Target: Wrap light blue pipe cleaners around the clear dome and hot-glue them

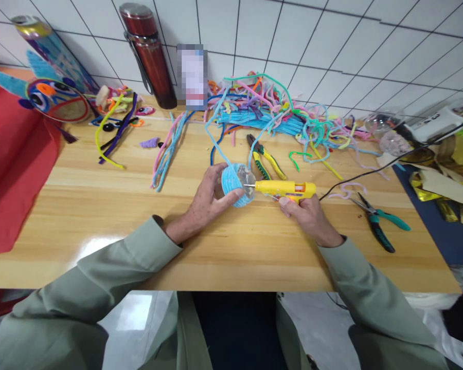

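My left hand grips a clear plastic bottle piece wound with light blue pipe cleaner. Two loose blue strands rise from the winding toward the back of the table. In my right hand is a yellow hot glue gun, pointing left. Its metal nozzle is at the clear part of the bottle, beside the blue winding; whether it touches is too small to tell. Behind the glue gun lie pliers with yellow and black handles.
A heap of pipe cleaners lies along the wall. Needle-nose pliers rest at right, near the gun's black cord. A red thermos, a blurred phone-like rectangle and a decorated animal-face craft stand at back left.
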Tool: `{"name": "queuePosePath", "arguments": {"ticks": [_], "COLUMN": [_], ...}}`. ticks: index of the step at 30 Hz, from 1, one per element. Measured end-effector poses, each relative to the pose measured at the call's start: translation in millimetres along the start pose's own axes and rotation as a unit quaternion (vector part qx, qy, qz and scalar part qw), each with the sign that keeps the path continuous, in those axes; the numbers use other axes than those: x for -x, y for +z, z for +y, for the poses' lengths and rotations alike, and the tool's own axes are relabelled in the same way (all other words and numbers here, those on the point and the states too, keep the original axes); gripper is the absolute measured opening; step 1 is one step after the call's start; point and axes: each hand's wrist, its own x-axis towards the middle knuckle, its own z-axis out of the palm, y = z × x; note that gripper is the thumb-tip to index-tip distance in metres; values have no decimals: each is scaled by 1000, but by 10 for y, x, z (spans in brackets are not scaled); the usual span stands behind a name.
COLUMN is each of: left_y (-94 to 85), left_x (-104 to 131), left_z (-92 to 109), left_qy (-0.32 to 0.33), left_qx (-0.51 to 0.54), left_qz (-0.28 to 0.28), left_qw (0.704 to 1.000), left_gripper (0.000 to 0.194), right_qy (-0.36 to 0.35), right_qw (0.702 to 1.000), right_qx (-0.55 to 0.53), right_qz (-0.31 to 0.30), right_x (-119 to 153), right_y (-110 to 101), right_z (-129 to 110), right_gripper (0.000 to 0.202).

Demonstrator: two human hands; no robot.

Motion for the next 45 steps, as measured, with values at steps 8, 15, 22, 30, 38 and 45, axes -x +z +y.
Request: {"name": "queuePosePath", "arguments": {"ticks": [8,15,22,30,38,45], "left_y": [7,-8,-11,-4,-9,-4], "left_x": [3,3,6,8,7,9], "left_z": [10,-32,-26,-39,-29,-14], "left_qy": [-5,12,8,11,16,7], "left_qx": [3,-18,-14,-11,-20,-13], "left_qz": [0,3,-1,1,1,6], "left_qw": [1000,1000,1000,1000,1000,1000], "left_gripper": [71,70,69,69,69,69], "right_qy": [11,3,0,-17,-31,-5], "right_qw": [999,1000,999,1000,999,1000], "right_qx": [-36,-11,-40,-16,-6,-29], "right_qz": [-4,-11,-4,-12,5,0], "right_x": [12,-4,2,-6,-20,6], "right_y": [-32,-5,41,-15,38,36], "right_z": [32,-2,-3,8,-3,25], "right_gripper": [36,38,38,36,42,38]}}
